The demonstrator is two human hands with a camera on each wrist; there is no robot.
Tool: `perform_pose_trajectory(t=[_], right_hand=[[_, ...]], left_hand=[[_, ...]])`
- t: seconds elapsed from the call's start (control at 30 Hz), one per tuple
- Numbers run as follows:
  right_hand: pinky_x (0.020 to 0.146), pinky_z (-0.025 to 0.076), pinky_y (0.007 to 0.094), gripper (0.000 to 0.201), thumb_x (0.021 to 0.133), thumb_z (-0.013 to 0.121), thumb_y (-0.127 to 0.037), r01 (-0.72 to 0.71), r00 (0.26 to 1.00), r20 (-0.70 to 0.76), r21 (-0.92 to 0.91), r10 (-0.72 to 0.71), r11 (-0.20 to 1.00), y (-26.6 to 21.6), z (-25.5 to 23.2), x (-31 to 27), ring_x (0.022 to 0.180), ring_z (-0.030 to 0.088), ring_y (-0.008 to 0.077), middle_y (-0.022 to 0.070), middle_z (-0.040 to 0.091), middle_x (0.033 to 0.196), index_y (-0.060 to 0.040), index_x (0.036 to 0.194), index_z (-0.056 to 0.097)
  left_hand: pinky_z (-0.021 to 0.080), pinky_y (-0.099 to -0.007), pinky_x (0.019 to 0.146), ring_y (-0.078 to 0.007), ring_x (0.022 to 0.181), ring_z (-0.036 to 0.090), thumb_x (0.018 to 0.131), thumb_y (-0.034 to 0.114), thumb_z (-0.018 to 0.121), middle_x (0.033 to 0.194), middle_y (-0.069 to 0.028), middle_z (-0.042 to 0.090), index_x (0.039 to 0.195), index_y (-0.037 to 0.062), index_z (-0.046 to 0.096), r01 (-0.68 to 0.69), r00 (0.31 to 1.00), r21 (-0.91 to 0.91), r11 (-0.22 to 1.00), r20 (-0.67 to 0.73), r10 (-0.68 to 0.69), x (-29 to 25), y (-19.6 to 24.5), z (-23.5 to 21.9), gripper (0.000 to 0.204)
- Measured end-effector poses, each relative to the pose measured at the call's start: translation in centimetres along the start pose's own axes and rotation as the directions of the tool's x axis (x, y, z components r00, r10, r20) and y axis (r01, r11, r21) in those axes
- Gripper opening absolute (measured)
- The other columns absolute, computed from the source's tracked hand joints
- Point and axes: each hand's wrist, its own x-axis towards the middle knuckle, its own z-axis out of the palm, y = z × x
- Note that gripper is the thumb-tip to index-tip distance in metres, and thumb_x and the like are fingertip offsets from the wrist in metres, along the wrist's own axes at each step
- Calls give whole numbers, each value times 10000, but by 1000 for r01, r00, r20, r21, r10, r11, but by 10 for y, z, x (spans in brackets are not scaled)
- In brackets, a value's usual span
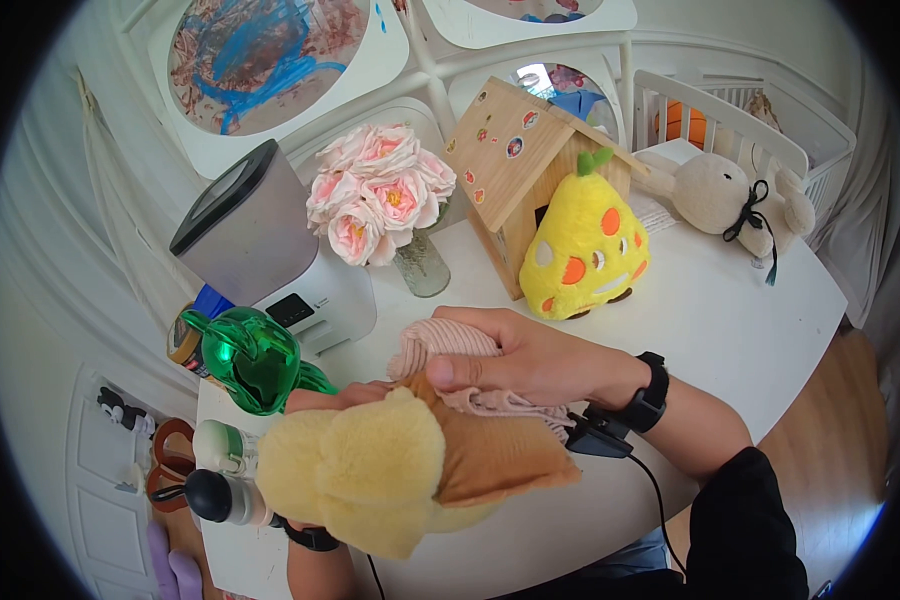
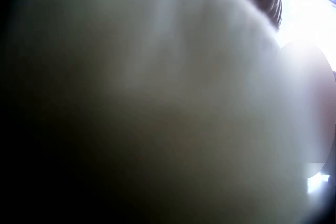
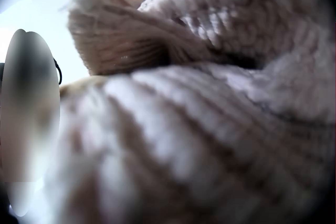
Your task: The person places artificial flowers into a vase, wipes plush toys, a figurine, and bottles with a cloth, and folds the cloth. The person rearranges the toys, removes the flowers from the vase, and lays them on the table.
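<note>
A pale yellow plush toy [image 1: 350,465] with an orange-brown fabric part [image 1: 495,450] is held up over the near side of the table. The left hand [image 1: 335,397] holds it from behind, mostly hidden by the plush; some fingers show above its top edge. Blurred plush [image 2: 157,87] fills most of the left wrist view. Bunched pink ribbed cloth [image 1: 445,343] lies against the orange-brown part. My right hand [image 1: 540,355] grips this cloth, thumb toward me and fingers over its far side. In the right wrist view the ribbed folds [image 3: 173,124] are close up.
On the white table [image 1: 740,330] stand a green shiny figure [image 1: 250,355], two bottles [image 1: 220,495], a grey-and-white appliance [image 1: 280,240] and a vase of pink roses [image 1: 425,265]. Behind are a wooden house [image 1: 505,140], a yellow spotted plush [image 1: 585,250] and a plush bunny [image 1: 710,195].
</note>
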Motion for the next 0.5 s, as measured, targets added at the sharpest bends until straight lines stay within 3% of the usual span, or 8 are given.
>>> perform_pose_trajectory(t=[0.03,0.13,0.27,0.3,0.37,0.43,0.47,0.5], right_hand=[[853,483,228,461,988,659,-402,49,999,-25,56,-48,997,5,1,2,988,592,58,5,668,1068,-41,1271,608],[836,492,221,357,1006,649,-329,120,992,-66,159,-110,980,10,4,5,959,604,46,-4,683,1050,-42,1219,642],[829,513,228,315,1027,617,-291,154,985,-113,226,-131,962,14,-9,9,927,631,42,-12,697,1028,-54,1234,633],[829,513,228,315,1027,617,-291,157,984,-113,221,-135,962,13,-14,9,927,631,42,-12,697,1028,-54,1234,633],[829,523,241,367,1051,558,-333,278,918,-382,430,-106,859,6,-27,5,964,637,53,3,688,1110,-54,1288,588],[844,523,245,421,1052,539,-373,348,882,-448,404,-149,846,-7,-35,1,989,638,66,9,674,1146,-60,1333,558],[859,524,250,476,1053,521,-414,413,840,-511,381,-183,827,-14,-37,-3,1013,640,80,15,660,1183,-65,1378,527],[859,524,250,476,1053,521,-414,413,840,-510,380,-185,828,-21,-35,-12,1013,640,80,15,660,1183,-65,1378,527]], left_hand=[[465,-521,1011,-307,1007,641,918,269,727,1119,-137,647,1145,97,449,-120,990,-43,992,64,122,1,-4,1,398],[369,-514,1062,-270,976,596,1010,299,560,1068,-87,630,1054,113,497,-47,999,89,995,-18,48,-4,5,17,201],[395,-477,1048,-252,1049,569,992,319,590,1094,-65,629,1085,99,506,-46,999,13,999,8,46,1,18,21,254],[407,-458,1043,-246,1062,569,985,336,604,1124,-65,617,1133,92,501,-40,994,69,997,-98,47,-3,17,14,303],[432,-420,1032,-234,1086,571,969,368,630,1185,-65,593,1228,78,491,-14,950,174,985,-305,67,-15,9,-8,414],[456,-382,1022,-222,1110,572,953,401,657,1247,-64,570,1324,64,480,34,861,268,963,-497,107,-24,-2,-35,531],[479,-360,1026,-212,1148,583,1014,366,569,1358,-88,512,1445,57,409,-138,932,290,947,-287,223,-26,-11,-50,554],[479,-360,1026,-212,1148,583,1014,366,569,1358,-88,512,1445,57,409,-140,931,290,947,-287,225,-23,-10,-47,554]])
